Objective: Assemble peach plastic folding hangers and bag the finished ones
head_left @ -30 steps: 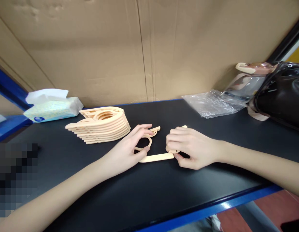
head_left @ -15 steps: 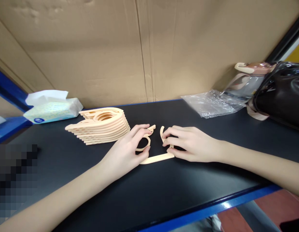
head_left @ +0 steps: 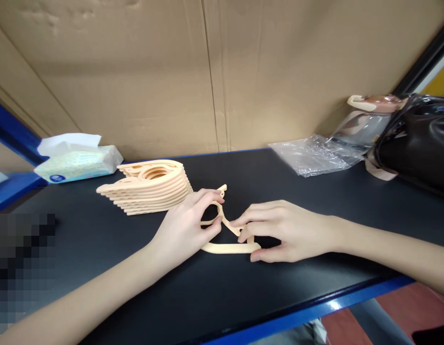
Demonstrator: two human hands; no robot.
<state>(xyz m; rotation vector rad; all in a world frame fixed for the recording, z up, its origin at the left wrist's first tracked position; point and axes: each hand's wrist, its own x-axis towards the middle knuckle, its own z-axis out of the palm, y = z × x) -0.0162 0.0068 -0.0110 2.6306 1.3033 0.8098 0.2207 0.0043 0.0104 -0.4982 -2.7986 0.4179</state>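
A cream plastic folding clothes hanger (head_left: 231,248) lies on the black tabletop between my hands. My left hand (head_left: 187,220) is closed on its left part, fingertips around the ring-shaped piece and the thumb at its near side. My right hand (head_left: 274,230) grips the right part, with fingers on the slanted arm and the thumb by the end of the long bar. My left palm hides some of the hanger. Just left of that hand sits a neat stack of matching folded hangers (head_left: 153,191).
At the back left stands a tissue pack (head_left: 78,163). A clear plastic bag (head_left: 311,155), a water bottle (head_left: 365,124) and a dark leather bag (head_left: 419,143) occupy the back right. A cardboard wall (head_left: 153,86) rises behind the table, whose blue edge (head_left: 301,316) runs in front.
My right hand has moved toward me, swinging the hanger's right arm down and inward to the ring. The long bar has also shifted slightly nearer. My left hand has barely moved.
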